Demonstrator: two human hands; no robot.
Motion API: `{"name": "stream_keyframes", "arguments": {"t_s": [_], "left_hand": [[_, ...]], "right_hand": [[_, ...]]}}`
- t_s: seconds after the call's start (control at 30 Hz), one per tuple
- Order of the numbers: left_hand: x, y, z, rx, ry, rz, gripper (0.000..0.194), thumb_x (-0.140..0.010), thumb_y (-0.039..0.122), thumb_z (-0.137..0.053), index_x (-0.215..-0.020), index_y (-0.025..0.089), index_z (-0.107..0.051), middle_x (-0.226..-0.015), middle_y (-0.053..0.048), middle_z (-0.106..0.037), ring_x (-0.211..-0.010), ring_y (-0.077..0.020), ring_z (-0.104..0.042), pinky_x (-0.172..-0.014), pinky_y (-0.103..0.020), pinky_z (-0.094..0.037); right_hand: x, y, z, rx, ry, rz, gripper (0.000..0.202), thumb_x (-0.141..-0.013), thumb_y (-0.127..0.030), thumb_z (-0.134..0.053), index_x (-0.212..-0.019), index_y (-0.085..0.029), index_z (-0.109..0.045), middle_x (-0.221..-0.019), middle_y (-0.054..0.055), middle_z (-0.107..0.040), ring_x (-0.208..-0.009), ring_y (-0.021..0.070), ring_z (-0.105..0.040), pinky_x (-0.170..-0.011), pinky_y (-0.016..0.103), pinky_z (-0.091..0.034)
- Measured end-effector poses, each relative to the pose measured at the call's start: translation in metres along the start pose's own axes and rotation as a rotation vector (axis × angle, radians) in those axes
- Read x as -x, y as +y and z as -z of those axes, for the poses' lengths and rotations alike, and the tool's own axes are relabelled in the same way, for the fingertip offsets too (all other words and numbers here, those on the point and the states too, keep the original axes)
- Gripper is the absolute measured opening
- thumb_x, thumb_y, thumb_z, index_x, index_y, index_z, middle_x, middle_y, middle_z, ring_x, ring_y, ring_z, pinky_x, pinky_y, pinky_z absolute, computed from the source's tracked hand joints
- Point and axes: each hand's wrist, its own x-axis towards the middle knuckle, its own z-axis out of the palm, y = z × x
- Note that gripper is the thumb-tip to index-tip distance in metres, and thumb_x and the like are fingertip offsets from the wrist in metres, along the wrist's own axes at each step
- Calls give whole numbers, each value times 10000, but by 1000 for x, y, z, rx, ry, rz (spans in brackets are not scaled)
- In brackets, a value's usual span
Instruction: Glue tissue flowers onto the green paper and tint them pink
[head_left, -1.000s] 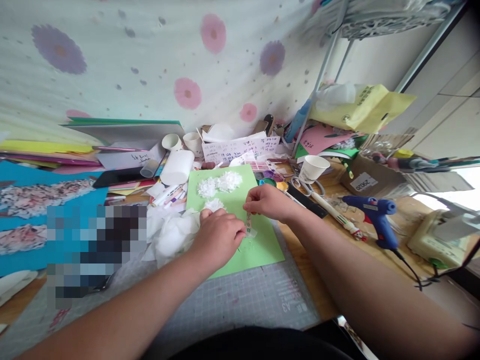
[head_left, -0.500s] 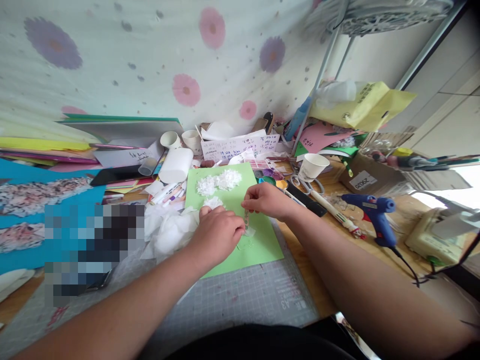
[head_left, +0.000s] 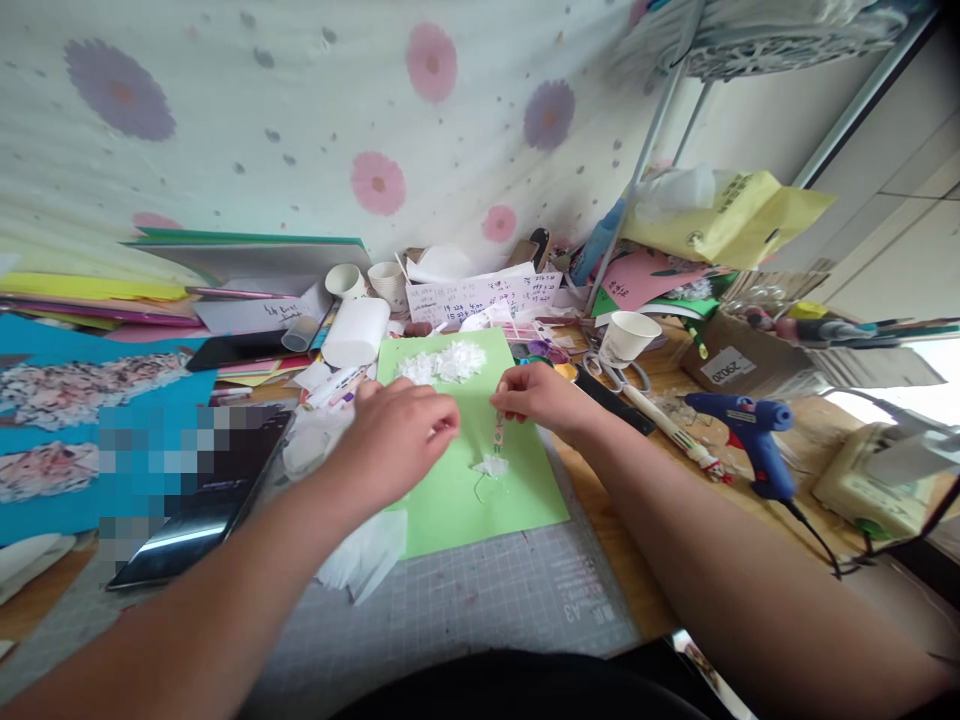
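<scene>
My right hand (head_left: 536, 395) pinches the upper end of a slim, pale patterned stick (head_left: 499, 432) above the right part of a light green paper sheet (head_left: 450, 510). The stick's lower end meets a small crumpled bit of white tissue paper (head_left: 492, 466) on the sheet. Thin curved lines show just below it. My left hand (head_left: 405, 440) hovers over the sheet's left side, fingers loosely curled and apart, with nothing visible in them. Beyond it, clusters of ruffled white tissue (head_left: 450, 362) are on the sheet's upper part. Loose white tissue (head_left: 367, 555) lies under my left forearm.
A grey cutting mat (head_left: 480, 600) lies beneath the sheet. To the right are a blue glue gun (head_left: 754, 430), a paper cup (head_left: 630, 337) and scissors (head_left: 611, 370). At left, a dark tablet-like device (head_left: 217, 500) rests near blue paper (head_left: 150, 505).
My left hand has moved left, away from the stick and the small tissue bit, uncovering them. My right hand stays nearly in place with the stick. Loose tissue now shows below the left forearm.
</scene>
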Motion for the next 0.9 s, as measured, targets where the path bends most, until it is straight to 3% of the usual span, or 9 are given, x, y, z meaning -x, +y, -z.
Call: {"name": "stream_keyframes", "arguments": {"t_s": [0.07, 0.13, 0.2, 0.3, 0.43, 0.6, 0.73, 0.9], "left_hand": [[11, -13, 20, 31, -42, -8, 180, -848, 280, -500, -723, 235, -621, -798, 18, -644, -847, -215, -539, -815, -378, -283], [26, -23, 33, 87, -200, -95, 116, -829, 298, -543, -765, 255, -630, -844, 23, -636, -871, -210, -542, -825, -354, -296], [41, -28, 35, 138, -372, -192, 101, -796, 236, -584, -852, 293, -645, -922, 33, -626, -931, -204, -535, -851, -333, -291], [56, -29, 26, 152, -507, -234, 324, -718, 117, -628, -959, 333, -637, -960, 44, -611, -945, -194, -523, -866, -319, -284], [59, -27, 16, 158, -518, -247, 435, -696, 30, -578, -997, 339, -639, -946, 38, -614, -933, -191, -517, -879, -328, -284], [54, -31, 17, 153, -519, -208, 188, -796, 89, -521, -780, 241, -630, -803, 25, -625, -842, -174, -533, -880, -338, -282], [51, -31, 17, 171, -426, -167, 165, -842, 195, -522, -680, 197, -553, -712, 35, -575, -741, -143, -523, -814, -303, -314], [44, -30, 10, 241, -235, -33, 192, -842, 313, -544, -691, 194, -540, -758, 29, -567, -732, -140, -523, -692, -257, -354]], "right_hand": [[-1, 0, 4, -131, 78, 27, 180, -714, -256, -629, -587, -176, -530, -525, -13, -523, -481, 91, -443, -489, 246, -352], [1, -3, 6, -267, 123, 66, 192, -701, -261, -647, -587, -178, -517, -510, -32, -496, -476, 85, -430, -496, 244, -350], [4, -7, 4, -342, 105, 108, 209, -702, -272, -658, -589, -178, -510, -515, -42, -490, -477, 79, -426, -505, 241, -349], [9, -14, -3, -336, 20, 149, 219, -709, -297, -677, -605, -173, -530, -536, -40, -509, -497, 81, -442, -523, 242, -356], [14, -19, -13, -291, -75, 152, 216, -698, -301, -695, -616, -168, -546, -558, -31, -538, -523, 87, -459, -539, 242, -360], [16, -18, -15, -299, -127, 162, 195, -727, -287, -678, -639, -164, -555, -579, -27, -542, -542, 90, -459, -550, 241, -361], [16, -17, -15, -340, -140, 189, 203, -750, -300, -671, -646, -164, -561, -583, -24, -537, -544, 91, -455, -552, 243, -366], [17, -19, -17, -381, -138, 220, 197, -748, -285, -680, -645, -157, -570, -572, -27, -540, -536, 85, -455, -543, 236, -366]]}}
